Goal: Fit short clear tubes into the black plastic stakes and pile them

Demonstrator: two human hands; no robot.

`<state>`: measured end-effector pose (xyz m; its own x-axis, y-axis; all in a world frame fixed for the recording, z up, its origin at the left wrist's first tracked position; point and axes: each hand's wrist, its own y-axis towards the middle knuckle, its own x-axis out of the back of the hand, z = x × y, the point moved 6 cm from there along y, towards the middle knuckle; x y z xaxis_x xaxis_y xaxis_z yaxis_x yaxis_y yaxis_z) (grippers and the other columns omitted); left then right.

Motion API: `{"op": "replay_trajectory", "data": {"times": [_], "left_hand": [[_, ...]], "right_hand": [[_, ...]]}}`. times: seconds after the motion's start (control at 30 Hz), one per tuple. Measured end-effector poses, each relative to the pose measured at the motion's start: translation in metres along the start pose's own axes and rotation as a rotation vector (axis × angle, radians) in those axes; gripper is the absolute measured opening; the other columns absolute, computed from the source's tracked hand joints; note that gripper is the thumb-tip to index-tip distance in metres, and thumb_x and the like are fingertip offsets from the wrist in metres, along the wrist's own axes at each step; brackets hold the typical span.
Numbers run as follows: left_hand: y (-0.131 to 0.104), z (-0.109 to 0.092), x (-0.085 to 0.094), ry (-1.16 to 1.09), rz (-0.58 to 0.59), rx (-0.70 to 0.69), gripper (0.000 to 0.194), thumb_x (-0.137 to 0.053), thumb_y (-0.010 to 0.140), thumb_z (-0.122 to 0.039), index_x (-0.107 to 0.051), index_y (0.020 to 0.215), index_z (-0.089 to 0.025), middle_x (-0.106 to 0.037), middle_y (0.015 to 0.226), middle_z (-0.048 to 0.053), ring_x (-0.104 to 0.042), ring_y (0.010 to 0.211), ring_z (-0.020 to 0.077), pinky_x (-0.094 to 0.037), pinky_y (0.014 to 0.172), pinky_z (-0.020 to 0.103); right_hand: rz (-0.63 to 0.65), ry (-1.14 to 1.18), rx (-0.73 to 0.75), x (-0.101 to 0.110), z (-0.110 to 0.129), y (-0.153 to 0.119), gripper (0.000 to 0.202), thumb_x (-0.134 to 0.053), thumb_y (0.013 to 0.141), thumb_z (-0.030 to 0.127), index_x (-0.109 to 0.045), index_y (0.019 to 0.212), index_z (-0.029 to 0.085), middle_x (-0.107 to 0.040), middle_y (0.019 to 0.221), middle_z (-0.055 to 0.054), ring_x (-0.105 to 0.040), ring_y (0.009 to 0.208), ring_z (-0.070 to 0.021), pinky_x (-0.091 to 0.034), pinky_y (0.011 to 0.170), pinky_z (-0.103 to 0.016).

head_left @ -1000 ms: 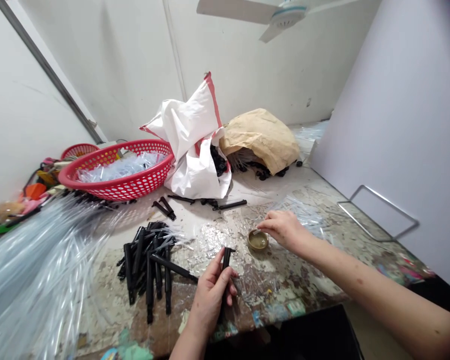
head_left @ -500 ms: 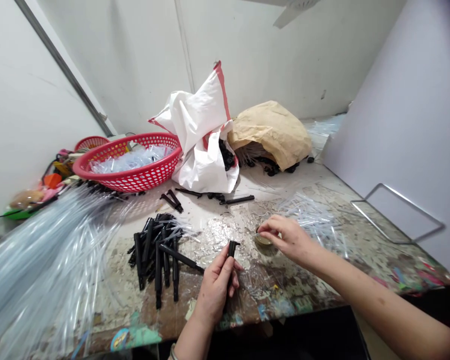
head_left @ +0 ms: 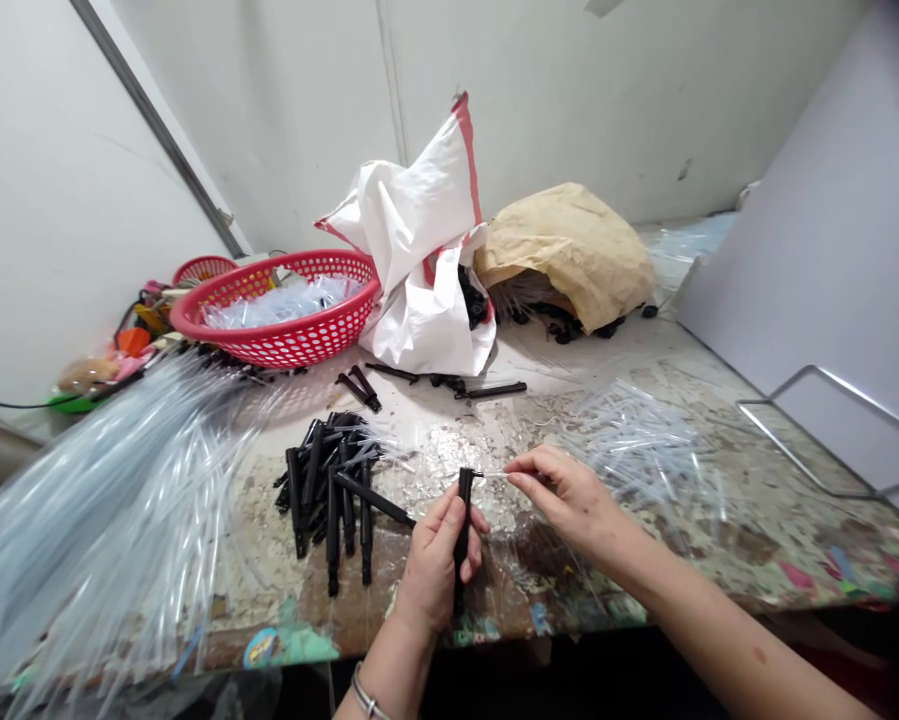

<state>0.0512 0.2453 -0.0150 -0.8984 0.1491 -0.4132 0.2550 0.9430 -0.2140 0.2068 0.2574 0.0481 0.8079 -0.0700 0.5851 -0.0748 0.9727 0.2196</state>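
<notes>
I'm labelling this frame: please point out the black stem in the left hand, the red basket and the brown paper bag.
black stem [head_left: 464, 492], head view, upper shaft above the fingers
red basket [head_left: 288, 343], head view, front wall
brown paper bag [head_left: 569, 240], head view, crumpled top

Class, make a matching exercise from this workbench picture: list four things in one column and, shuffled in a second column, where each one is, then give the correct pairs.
Things
1. black plastic tube
2. thin clear tube
3. red basket
4. brown paper bag

Places
A. at the back, right of the white sack
B. pinched in the right hand
C. upright in the left hand
D. at the back left, filled with clear plastic pieces

Pairs: 1-C, 2-B, 3-D, 4-A
</notes>
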Motion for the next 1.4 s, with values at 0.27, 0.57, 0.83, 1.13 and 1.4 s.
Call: {"op": "replay_trajectory", "data": {"times": [0.27,0.57,0.83,1.13,1.4], "left_hand": [[-0.001,-0.002,-0.002,0.017,0.014,0.000,0.029,-0.054,0.082,-0.042,-0.058,0.088,-0.013,-0.057,0.069,-0.001,-0.038,0.039,0.0020,-0.027,0.034,0.014],[-0.002,0.000,-0.002,0.059,0.042,0.012,0.029,-0.052,0.083,-0.041,-0.057,0.087,-0.013,-0.054,0.068,-0.001,-0.038,0.040,0.0022,-0.024,0.033,0.014],[-0.001,0.004,-0.008,0.024,0.112,0.068,0.030,-0.053,0.082,-0.043,-0.053,0.076,-0.014,-0.049,0.060,-0.005,-0.030,0.036,0.0010,-0.021,0.031,0.014],[0.000,0.009,-0.007,0.024,0.110,0.112,0.034,-0.051,0.082,-0.047,-0.052,0.077,-0.014,-0.042,0.051,-0.008,-0.024,0.032,0.0012,-0.019,0.030,0.014],[-0.009,-0.024,0.018,0.373,-0.153,-0.180,0.045,-0.044,0.085,-0.048,-0.054,0.117,-0.018,-0.053,0.071,-0.001,-0.039,0.042,0.0044,-0.032,0.036,0.017]], "right_hand": [[0.024,-0.022,0.067,-0.009,0.003,0.000,0.016,-0.045,0.088,0.024,-0.059,0.087,0.018,-0.057,0.082,-0.004,-0.054,0.080,-0.0152,-0.043,0.073,-0.029],[0.159,-0.134,0.107,-0.021,0.009,-0.001,0.025,-0.037,0.092,0.024,-0.059,0.084,0.015,-0.058,0.079,-0.006,-0.054,0.075,-0.0167,-0.043,0.070,-0.030],[0.159,-0.187,0.148,-0.024,0.008,0.001,0.026,-0.036,0.091,0.022,-0.057,0.078,0.016,-0.059,0.075,-0.006,-0.054,0.072,-0.0165,-0.043,0.068,-0.029],[0.172,-0.199,0.152,-0.035,0.001,0.002,0.028,-0.033,0.090,0.024,-0.054,0.072,0.017,-0.058,0.071,-0.006,-0.055,0.068,-0.0172,-0.043,0.065,-0.030],[0.151,-0.057,0.092,-0.030,0.002,0.006,0.033,-0.031,0.092,0.038,-0.055,0.104,0.020,-0.060,0.100,-0.009,-0.057,0.095,-0.0199,-0.046,0.083,-0.035]]}}
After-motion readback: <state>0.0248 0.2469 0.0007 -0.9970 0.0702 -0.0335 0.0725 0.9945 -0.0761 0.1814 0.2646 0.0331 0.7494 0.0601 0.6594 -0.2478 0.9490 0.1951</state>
